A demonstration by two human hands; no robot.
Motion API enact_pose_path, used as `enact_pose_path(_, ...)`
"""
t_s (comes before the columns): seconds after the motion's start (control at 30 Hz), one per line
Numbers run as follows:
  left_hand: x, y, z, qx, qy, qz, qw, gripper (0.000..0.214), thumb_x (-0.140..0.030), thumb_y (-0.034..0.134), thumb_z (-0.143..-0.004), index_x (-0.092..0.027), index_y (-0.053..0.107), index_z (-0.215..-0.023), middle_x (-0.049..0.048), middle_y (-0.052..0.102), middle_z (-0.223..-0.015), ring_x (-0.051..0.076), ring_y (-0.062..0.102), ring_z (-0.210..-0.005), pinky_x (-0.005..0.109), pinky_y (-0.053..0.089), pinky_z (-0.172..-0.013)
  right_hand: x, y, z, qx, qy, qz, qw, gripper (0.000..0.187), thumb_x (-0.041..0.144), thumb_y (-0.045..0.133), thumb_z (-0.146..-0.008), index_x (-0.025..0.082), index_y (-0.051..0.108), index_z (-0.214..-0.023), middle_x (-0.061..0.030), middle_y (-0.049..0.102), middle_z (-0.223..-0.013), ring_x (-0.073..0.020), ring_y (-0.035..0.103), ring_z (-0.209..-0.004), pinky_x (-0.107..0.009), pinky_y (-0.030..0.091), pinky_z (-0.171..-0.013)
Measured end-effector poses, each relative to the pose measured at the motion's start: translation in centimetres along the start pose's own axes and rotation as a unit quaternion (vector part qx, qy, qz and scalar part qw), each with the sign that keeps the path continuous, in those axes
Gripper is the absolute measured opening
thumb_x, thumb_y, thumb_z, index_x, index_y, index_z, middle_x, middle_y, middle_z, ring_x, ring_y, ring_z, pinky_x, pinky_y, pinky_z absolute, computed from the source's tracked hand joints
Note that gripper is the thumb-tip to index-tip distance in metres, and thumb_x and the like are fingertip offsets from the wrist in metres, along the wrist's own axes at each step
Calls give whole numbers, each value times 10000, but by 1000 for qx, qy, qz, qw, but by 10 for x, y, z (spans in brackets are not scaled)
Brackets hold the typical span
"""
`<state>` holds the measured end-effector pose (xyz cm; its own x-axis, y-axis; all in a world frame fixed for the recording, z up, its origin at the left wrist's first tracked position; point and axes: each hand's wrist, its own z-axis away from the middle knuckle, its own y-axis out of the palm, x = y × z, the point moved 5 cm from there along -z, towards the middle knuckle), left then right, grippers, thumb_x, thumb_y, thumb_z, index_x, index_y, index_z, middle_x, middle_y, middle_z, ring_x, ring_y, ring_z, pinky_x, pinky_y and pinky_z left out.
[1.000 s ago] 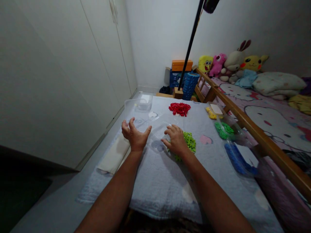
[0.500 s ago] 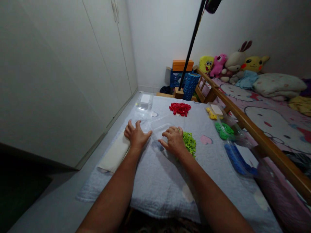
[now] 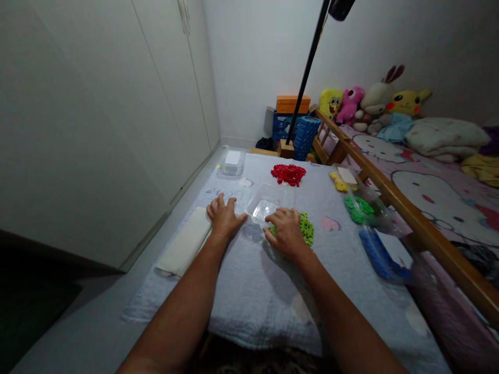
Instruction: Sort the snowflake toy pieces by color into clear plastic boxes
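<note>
A clear plastic container sits in the middle of the cloth, between and just beyond my hands. My left hand has its fingers spread, the thumb pointing toward the container's near left corner; whether it touches cannot be made out. Nothing is in that hand. Over the left part of a pile of light green plastic pieces is my right hand, loosely curved with thumb and fingers apart, by the container's near right edge. A folded cream cloth lies beside my left wrist.
Red pieces are heaped at the back. Another clear box with a white label stands at the far left. Boxes of yellow, green and blue pieces line the right edge, next to a wooden bed rail.
The clear flap that lay open on the left is no longer spread there, and the container sits more compactly. My right hand has shifted slightly right and nearer; my left hand slightly right.
</note>
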<state>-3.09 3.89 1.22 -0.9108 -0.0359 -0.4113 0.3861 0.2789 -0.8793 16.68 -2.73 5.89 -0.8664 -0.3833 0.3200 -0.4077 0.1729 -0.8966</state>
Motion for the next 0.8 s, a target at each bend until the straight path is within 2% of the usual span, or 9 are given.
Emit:
enact_pose_path(0.1, 2, 3, -2, 13, 10, -5, 1000, 566, -458, 789, -772, -256, 690, -1291, 180, 477, -1570, 462, 339, -1484, 690, 214, -1210, 2, 2, 0, 11, 2, -4, 1000, 112, 228, 644, -931, 245, 748, -969, -104, 750, -1086, -316, 565, -1222, -605, 245, -1182)
enact_pose_path(0.3, -1, -1, -2, 1, 14, 3, 1000, 473, -388, 772, -801, -255, 720, -1252, 177, 440, -1611, 475, 229, -1552, 768, 134, -1208, 5, -3, 8, 22, -29, -22, 999, 116, 204, 641, -928, 247, 746, -954, -93, 752, -1066, -296, 595, -1184, -602, 250, -1193)
enact_pose_path(0.37, -2, -6, -3, -13, 12, 23, 1000, 403, -354, 720, -840, -242, 731, -1227, 177, 462, -1595, 459, 243, -1553, 757, 153, -1212, 7, -3, 13, 17, -36, -29, 999, 125, 201, 629, -931, 251, 742, -948, -88, 751, -1073, -290, 592, -1194, -601, 244, -1199)
enact_pose_path(0.43, -3, -13, -4, -37, 13, 65, 997, 317, -312, 618, -895, -229, 746, -1173, 166, 527, -1536, 415, 311, -1531, 690, 219, -1229, 9, -3, 17, 18, -36, -35, 999, 132, 198, 618, -931, 248, 740, -941, -83, 749, -1061, -287, 592, -1202, -601, 231, -1208)
enact_pose_path(0.53, -4, -21, -4, -46, 36, 184, 981, 314, -313, 494, -935, -206, 744, -1093, 142, 674, -1310, 316, 549, -1333, 526, 387, -1182, 7, -6, 21, 10, -39, -52, 998, 126, 218, 636, -914, 243, 740, -981, -84, 751, -1081, -286, 598, -1204, -576, 249, -1204)
enact_pose_path(0.6, -3, -21, -3, -20, 36, 279, 960, 357, -414, 489, -938, -192, 727, -1084, 110, 722, -1125, 263, 655, -1089, 442, 504, -1041, -3, -13, 21, -15, -32, -66, 997, 148, 237, 641, -907, 230, 738, -1019, -95, 753, -1120, -283, 612, -1186, -529, 308, -1172)
enact_pose_path(0.7, -2, -12, 0, 45, -1, 385, 922, 488, -555, 586, -854, -176, 697, -1141, 37, 682, -884, 195, 630, -775, 337, 537, -756, -35, -27, 19, -57, 29, -71, 995, 175, 241, 592, -934, 199, 735, -1025, -112, 757, -1108, -276, 636, -1121, -450, 413, -1059)
enact_pose_path(0.8, -5, -1, 2, 89, -26, 438, 894, 602, -518, 705, -737, -153, 660, -1213, -42, 560, -700, 147, 532, -618, 267, 435, -602, -69, -32, 17, -76, 111, -33, 990, 201, 222, 577, -928, 177, 742, -1034, -132, 753, -1109, -291, 631, -1116, -432, 431, -1021)
